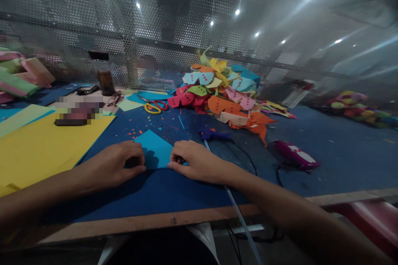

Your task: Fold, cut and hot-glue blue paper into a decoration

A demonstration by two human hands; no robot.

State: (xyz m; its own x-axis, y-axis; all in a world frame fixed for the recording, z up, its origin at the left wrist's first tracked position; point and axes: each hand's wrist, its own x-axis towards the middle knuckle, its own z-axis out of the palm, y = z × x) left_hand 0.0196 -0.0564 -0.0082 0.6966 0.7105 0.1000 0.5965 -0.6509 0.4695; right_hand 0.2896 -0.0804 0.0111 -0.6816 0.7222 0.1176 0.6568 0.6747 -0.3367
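Fingers (141, 168) of the left hand (121, 163) curl loosely, leaving a hollow between thumb and forefinger, at the left side of a blue paper (157, 151); those of the right hand (197, 160) bend more closely at its right side, a sliver of blue showing by the thumb. Whether either hand pinches the sheet or merely presses it cannot be told. Pointed at the top, the paper lies near the front edge of the blue tabletop (338, 153), between the hands. Beyond it are scattered scraps and scissors (150, 102); a blue glue gun (214, 134) lies near the right hand, before a heap of paper cutouts (230, 95).
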